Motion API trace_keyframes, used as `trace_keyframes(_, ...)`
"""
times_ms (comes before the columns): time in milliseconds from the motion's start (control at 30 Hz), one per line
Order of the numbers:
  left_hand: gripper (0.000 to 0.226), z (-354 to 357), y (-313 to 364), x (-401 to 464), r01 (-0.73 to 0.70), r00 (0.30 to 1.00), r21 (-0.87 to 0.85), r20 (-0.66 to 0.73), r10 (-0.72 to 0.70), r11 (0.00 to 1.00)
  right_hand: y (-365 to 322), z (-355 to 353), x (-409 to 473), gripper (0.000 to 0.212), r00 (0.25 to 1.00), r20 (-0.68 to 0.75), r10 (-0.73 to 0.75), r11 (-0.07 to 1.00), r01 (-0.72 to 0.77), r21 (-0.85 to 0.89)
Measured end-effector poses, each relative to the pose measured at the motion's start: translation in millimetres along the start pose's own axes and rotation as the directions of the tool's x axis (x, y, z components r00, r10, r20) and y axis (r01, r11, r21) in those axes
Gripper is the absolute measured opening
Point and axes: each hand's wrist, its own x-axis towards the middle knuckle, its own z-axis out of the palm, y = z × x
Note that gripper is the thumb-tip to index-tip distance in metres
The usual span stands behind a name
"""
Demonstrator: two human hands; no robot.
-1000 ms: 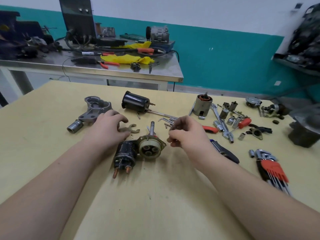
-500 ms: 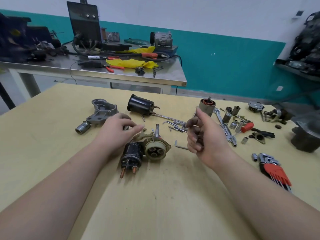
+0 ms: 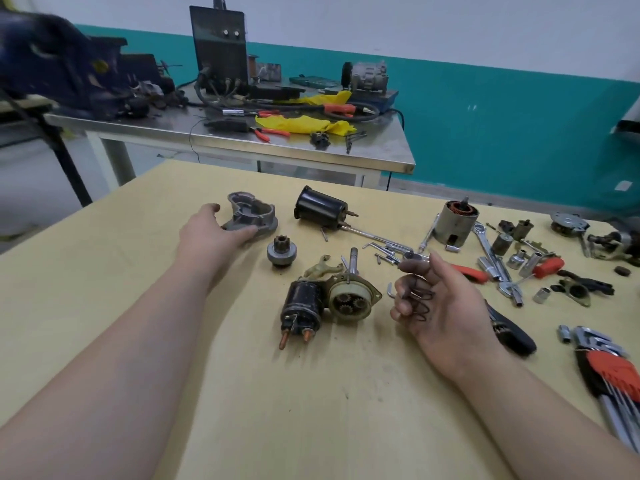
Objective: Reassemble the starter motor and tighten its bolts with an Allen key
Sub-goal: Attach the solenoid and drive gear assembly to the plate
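Note:
The starter motor lies in pieces on the yellow table (image 3: 311, 410). My left hand (image 3: 211, 233) grips the near edge of the grey nose housing (image 3: 251, 213) at the back left. My right hand (image 3: 436, 303) is raised palm up, fingers curled around a dark coil spring (image 3: 420, 303). Between the hands lie the black solenoid (image 3: 303, 308) joined to the gear housing with its shaft (image 3: 351, 297), a plastic fork lever (image 3: 322, 268) and the pinion gear (image 3: 281, 252). The black motor casing (image 3: 322, 209) and the armature (image 3: 455, 223) stand farther back. An Allen key set (image 3: 613, 372) lies at the right.
Loose bolts, sockets, a ratchet and red-handled tools (image 3: 502, 261) crowd the right side of the table. A black-handled tool (image 3: 510, 330) lies just behind my right wrist. A steel bench (image 3: 242, 143) with pliers, yellow cloth and equipment stands behind.
My left hand has left the solenoid area, uncovering the pinion gear, and reached back left onto the nose housing. My right hand turned palm up and lowered with the spring in it.

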Motion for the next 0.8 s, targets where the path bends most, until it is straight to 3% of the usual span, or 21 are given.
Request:
trace_keyframes(67, 0.09, -15, 2, 6, 0.021, 0.999, 0.144, 0.029, -0.026, 0.989, 0, 0, -1, 0.04, 1.0, 0.0, 0.003, 1.0, -0.003, -0.005)
trace_keyframes(133, 0.062, -28, 3, 10, 0.035, 0.995, 0.341, 0.075, -0.064, 0.939, 0, -1, 0, 0.034, 1.0, 0.009, -0.004, 1.0, 0.004, 0.003)
trace_keyframes(200, 0.034, -36, 4, 8, 0.043, 0.993, 0.427, 0.079, -0.085, 0.903, 0, -1, 1, 0.022, 0.999, 0.032, -0.027, 0.999, 0.025, 0.037)
trace_keyframes(300, 0.024, -40, 13, -1, 0.048, 0.994, 0.41, 0.074, -0.086, 0.911, 0, 0, 6, 0.049, 0.999, 0.048, -0.023, 0.993, 0.017, 0.121)
trace_keyframes(433, 0.041, -50, 25, -8, 0.048, 0.996, 0.265, 0.055, -0.065, 0.963, 1, -2, 9, 0.05, 0.997, 0.006, -0.077, 0.992, 0.076, 0.1)
trace_keyframes(467, 0.039, -53, 27, -10, 0.051, 0.997, 0.171, 0.054, -0.061, 0.984, 1, -2, 9, 0.049, 0.994, -0.006, -0.107, 0.989, 0.107, 0.098)
trace_keyframes(533, 0.031, -57, 30, -12, 0.091, 0.99, -0.234, 0.129, -0.061, 0.968, -1, -1, 8, 0.049, 0.987, -0.032, -0.157, 0.982, 0.16, 0.096)
trace_keyframes(600, 0.029, -53, 39, -19, 0.208, 0.942, -0.677, 0.333, 0.042, 0.706, -5, 3, 5, 0.054, 0.973, -0.071, -0.221, 0.974, 0.223, 0.025)
trace_keyframes(633, 0.033, -47, 44, -25, 0.273, 0.899, -0.783, 0.415, 0.142, 0.559, -7, 6, 2, 0.055, 0.961, -0.089, -0.263, 0.964, 0.257, -0.071)
trace_keyframes(700, 0.035, -31, 55, -41, 0.382, 0.794, -0.845, 0.507, 0.336, 0.374, -10, 12, -6, 0.049, 0.93, -0.088, -0.356, 0.903, 0.318, -0.289)
trace_keyframes(800, 0.04, -10, 65, -64, 0.465, 0.664, -0.845, 0.53, 0.528, 0.264, -11, 19, -18, 0.046, 0.899, 0.0, -0.438, 0.805, 0.392, -0.445)
